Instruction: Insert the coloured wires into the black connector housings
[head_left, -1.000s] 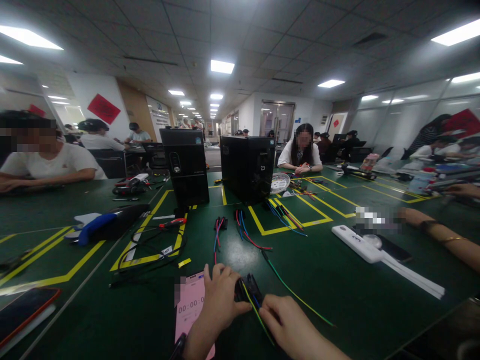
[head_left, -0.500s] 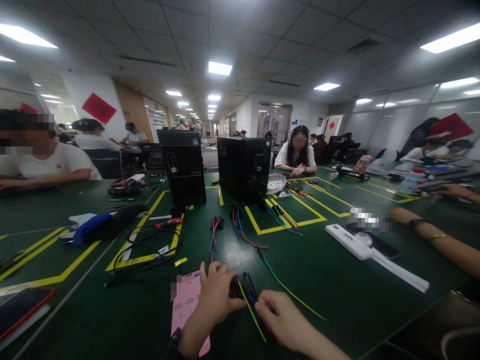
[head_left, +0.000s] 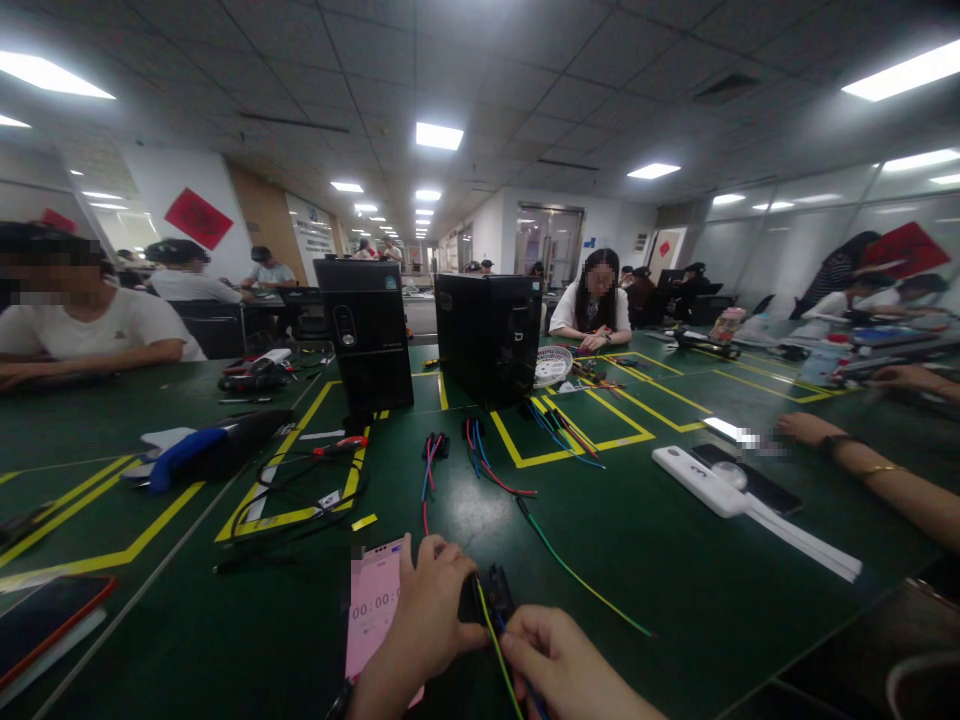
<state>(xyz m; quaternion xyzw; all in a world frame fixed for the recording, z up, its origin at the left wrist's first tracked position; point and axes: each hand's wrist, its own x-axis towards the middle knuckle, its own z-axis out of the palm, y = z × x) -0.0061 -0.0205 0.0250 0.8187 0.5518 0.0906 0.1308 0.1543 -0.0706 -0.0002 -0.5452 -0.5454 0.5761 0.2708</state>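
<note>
My left hand [head_left: 431, 615] is closed around the near-left side of a small black connector block [head_left: 496, 588], thumb and fingers on its edge. A yellow-green wire [head_left: 491, 625] runs from the block down toward me between my hands. My right hand [head_left: 559, 660] pinches a blue wire [head_left: 534, 698] just below the block. Part of the block is hidden behind my left fingers. A pink-screened phone [head_left: 367, 610] showing a timer lies under and beside my left forearm. Beyond my hands, a loose green-yellow wire [head_left: 585, 580] curves across the green table [head_left: 712, 620].
More black connectors with red and blue wires [head_left: 431, 455] lie ahead. Two black computer cases [head_left: 367, 340] stand behind them. Black cables [head_left: 300, 490] and a red-handled tool [head_left: 341, 445] are at left; a white device [head_left: 697, 482] is at right. A co-worker's hand [head_left: 810, 430] rests farther right.
My right hand has shifted slightly toward me, and more of the blue wire shows beneath it. My left hand and the block have moved slightly lower in view.
</note>
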